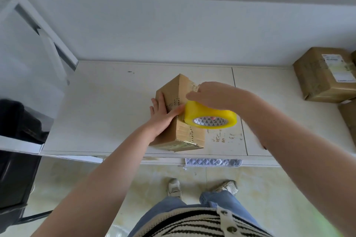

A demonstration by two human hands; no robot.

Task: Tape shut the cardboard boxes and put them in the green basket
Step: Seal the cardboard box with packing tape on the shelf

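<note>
A long brown cardboard box (183,132) lies on the white table (107,106), its top marked with old tape scraps. My left hand (160,116) rests flat on the box's left top edge, fingers straight, thumb reaching toward the tape. My right hand (213,95) grips a yellow roll of packing tape (211,116) from above, holding it against the middle of the box top. The green basket is only a blurred green patch (333,223) at the bottom right corner.
Another taped brown box with a shipping label (325,75) stands at the table's back right, with a further box (349,119) in front of it at the right edge. A white frame (44,31) and a dark bag (21,121) are at the left.
</note>
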